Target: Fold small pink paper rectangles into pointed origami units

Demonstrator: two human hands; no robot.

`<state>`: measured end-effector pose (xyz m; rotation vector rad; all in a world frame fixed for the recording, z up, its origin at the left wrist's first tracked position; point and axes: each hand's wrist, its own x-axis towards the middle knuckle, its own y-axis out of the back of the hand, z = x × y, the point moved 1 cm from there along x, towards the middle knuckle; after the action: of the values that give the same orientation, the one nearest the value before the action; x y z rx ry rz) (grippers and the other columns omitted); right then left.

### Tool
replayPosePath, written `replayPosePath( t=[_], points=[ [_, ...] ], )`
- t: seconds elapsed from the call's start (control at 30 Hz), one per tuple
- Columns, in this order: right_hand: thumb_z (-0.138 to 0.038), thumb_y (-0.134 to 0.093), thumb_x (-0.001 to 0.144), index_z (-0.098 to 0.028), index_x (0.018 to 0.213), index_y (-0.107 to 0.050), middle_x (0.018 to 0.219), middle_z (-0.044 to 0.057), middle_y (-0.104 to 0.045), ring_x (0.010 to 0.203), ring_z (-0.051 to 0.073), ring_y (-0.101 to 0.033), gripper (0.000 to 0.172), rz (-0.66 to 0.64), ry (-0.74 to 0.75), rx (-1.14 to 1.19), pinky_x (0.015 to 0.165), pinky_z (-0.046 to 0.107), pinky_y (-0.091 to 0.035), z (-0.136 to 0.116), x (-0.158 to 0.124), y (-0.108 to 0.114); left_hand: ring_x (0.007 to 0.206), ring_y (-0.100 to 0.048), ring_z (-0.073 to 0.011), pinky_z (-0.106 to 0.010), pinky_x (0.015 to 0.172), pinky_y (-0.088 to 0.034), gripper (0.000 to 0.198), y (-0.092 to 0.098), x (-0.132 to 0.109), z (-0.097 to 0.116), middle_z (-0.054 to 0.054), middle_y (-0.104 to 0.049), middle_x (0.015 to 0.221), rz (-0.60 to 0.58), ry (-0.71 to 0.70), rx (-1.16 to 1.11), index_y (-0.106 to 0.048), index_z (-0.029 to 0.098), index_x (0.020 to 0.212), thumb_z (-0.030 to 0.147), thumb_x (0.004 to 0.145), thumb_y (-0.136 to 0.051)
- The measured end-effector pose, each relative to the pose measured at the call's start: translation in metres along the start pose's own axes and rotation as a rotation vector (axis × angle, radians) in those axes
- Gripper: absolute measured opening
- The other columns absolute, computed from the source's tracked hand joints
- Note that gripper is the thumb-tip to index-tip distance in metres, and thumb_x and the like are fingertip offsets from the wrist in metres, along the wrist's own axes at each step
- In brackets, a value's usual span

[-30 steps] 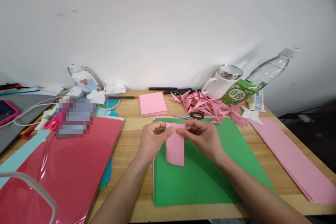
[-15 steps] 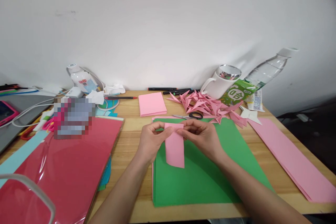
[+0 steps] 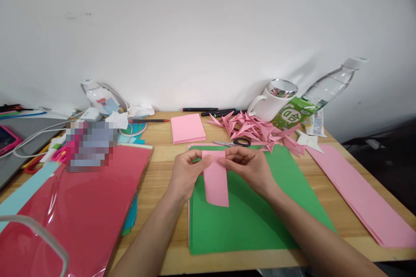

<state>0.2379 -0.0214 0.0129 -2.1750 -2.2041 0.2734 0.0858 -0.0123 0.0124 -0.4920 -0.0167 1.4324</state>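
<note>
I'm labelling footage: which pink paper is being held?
The narrow strip, the only one pinched by the left hand and right hand; the square stack, long sheets and folded pieces lie untouched.

Wall: plain, off-white, filling the upper half of the view
Marks: faint grey smudges, on the wall's left part
Tabletop: light wood with visible grain, its far side along the wall
Right side: a dark area beyond the table's slanting edge, its details too dim to tell
Light: soft, with pale shadows on the wall at right
</note>
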Motion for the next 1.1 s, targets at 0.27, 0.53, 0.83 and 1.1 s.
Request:
replayPosePath(
  t=[0.27, 0.53, 0.83, 1.1],
  points=[
    [-0.019, -0.082, 0.053, -0.018, 0.074, -0.070, 0.071, 0.000, -0.072, 0.066, 0.013, -0.067, 0.025, -0.081, 0.023, 0.023, 0.063, 0.023, -0.056, 0.0006, 0.0017, 0.0027, 0.051, -0.053, -0.0087, -0.021, 0.050, -0.045, 0.029, 0.0014, 0.0004, 0.0001, 0.000, -0.063, 0.059, -0.024, 0.011, -0.029, -0.066, 0.011, 0.063, 0.032, 0.051, -0.082],
    [-0.022, -0.081, 0.054, -0.018, 0.072, -0.069, 0.069, 0.001, -0.071, 0.063, 0.014, -0.066, 0.023, -0.057, 0.051, -0.004, 0.062, 0.025, -0.056, 0.0024, 0.0020, 0.0034, 0.053, -0.054, -0.0091, -0.021, 0.051, -0.046, 0.029, 0.0008, 0.0015, -0.0010, 0.000, -0.062, 0.059, -0.030, -0.001, -0.024, -0.067, 0.012, 0.065, 0.032, 0.051, -0.081],
    [-0.024, -0.081, 0.056, -0.018, 0.072, -0.069, 0.068, 0.000, -0.071, 0.061, 0.012, -0.065, 0.021, -0.054, 0.065, -0.016, 0.063, 0.024, -0.054, 0.0036, 0.0012, 0.0030, 0.054, -0.054, -0.0083, -0.020, 0.052, -0.045, 0.027, 0.0016, 0.0021, -0.0030, 0.000, -0.064, 0.063, 0.001, -0.038, -0.012, -0.067, 0.013, 0.064, 0.032, 0.052, -0.081],
    [-0.022, -0.081, 0.055, -0.018, 0.072, -0.069, 0.069, -0.001, -0.070, 0.062, 0.011, -0.063, 0.021, -0.062, 0.062, -0.015, 0.062, 0.023, -0.053, 0.0029, 0.0017, 0.0027, 0.053, -0.052, -0.0072, -0.019, 0.051, -0.042, 0.024, 0.0037, 0.0028, -0.0061, 0.001, -0.063, 0.060, -0.009, -0.104, 0.030, -0.067, 0.012, 0.064, 0.030, 0.056, -0.079]
  ],
)
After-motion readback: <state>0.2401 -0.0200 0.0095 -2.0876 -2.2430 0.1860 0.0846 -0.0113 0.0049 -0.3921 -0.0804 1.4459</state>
